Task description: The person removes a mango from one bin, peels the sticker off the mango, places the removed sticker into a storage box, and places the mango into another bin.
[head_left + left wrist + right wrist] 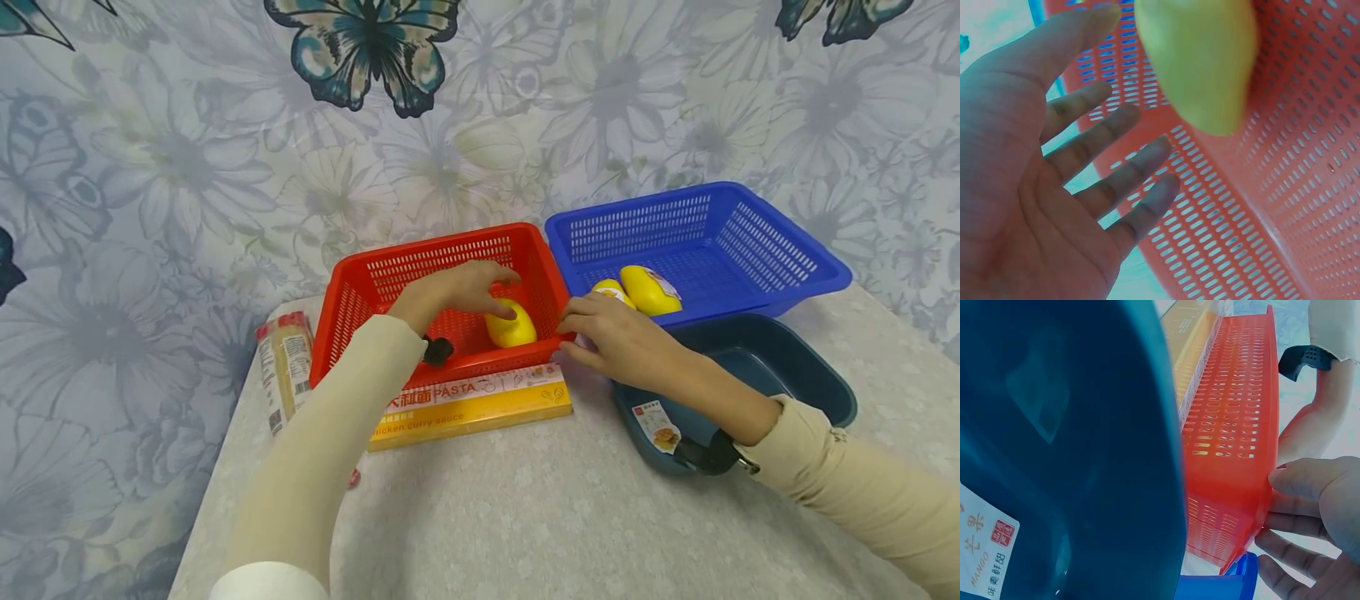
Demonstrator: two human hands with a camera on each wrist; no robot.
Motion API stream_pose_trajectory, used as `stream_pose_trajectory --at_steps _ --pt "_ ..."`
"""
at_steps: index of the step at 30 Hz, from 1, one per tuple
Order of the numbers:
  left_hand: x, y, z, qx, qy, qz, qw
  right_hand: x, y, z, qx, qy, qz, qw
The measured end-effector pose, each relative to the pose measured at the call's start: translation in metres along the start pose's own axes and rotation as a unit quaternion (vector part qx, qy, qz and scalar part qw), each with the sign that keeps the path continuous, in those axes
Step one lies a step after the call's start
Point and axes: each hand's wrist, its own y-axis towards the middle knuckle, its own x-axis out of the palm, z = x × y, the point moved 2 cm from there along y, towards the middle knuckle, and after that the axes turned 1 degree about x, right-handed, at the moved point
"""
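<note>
A yellow mango (512, 327) lies in the red basket (420, 254), close to its front right corner. Over it reaches my left hand (468, 287), thumb and fingers spread apart; in the left wrist view the mango (1204, 62) shows beyond the fingertips, with a gap between. My right hand (618, 337) is at the red basket's right corner, its fingertips right at the rim with the fingers loosely extended. Just behind that hand, two more yellow mangoes (649, 290) with labels lie in the blue basket (780, 217), one partly hidden by the hand.
A dark teal basin (813, 367) bearing a mango label card (657, 427) stands under my right forearm. In front of the red basket lies a yellow pasta box (480, 408). A bag of noodles (288, 358) is at the left, partly behind my left sleeve. Patterned cloth hangs behind.
</note>
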Motion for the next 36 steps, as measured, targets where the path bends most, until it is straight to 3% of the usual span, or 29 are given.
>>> stream_pose_trajectory --at_steps 11,17,21,27,31,36 --pt "-0.006 -0.034 0.0 0.032 -0.036 0.05 0.9976 0.0 0.0 0.001 -0.002 0.001 0.004 1.0" --pt "0.002 -0.049 -0.006 0.015 -0.054 0.064 0.9964 0.001 0.001 0.0 -0.001 -0.004 0.001 1.0" --pt "0.006 -0.052 -0.008 0.005 -0.055 0.046 0.9974 0.001 0.0 -0.001 0.001 -0.008 0.001 1.0" --pt "0.012 -0.046 -0.011 -0.016 -0.042 -0.021 0.9988 0.001 0.001 -0.001 0.008 -0.005 -0.004 1.0" --pt "0.017 -0.042 -0.009 -0.033 -0.056 -0.06 0.9961 0.002 0.0 -0.001 0.003 -0.005 -0.002 1.0" --pt "0.021 -0.042 -0.003 -0.035 -0.072 -0.071 0.9942 0.002 0.0 0.0 -0.001 -0.011 0.0 0.9999"
